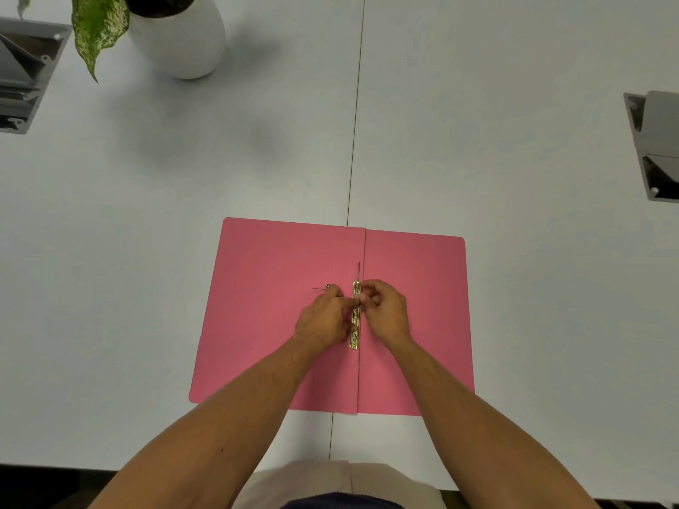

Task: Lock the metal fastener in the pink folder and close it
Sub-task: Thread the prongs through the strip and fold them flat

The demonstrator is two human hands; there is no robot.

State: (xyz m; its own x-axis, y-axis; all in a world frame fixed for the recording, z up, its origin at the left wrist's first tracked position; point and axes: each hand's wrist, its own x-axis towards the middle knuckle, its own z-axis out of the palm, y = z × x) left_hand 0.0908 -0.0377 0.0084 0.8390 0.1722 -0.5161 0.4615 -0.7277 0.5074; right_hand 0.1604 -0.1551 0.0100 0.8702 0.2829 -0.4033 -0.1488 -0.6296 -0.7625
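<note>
The brass fastener [355,317] runs lengthwise beside the spine of the open pink folder [279,288], squarely between both hands, the right hand [385,310] pinching its upper part in a closed grip, the left hand [323,321] pressing alongside.

One pink folder [279,306] (open), one metal fastener [355,321], two hands, one plant pot [180,38]

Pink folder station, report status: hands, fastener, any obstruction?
Both hands, left hand and right hand, pinching the metal fastener at the spine. Pink folder open flat. Nothing in the way.
</note>
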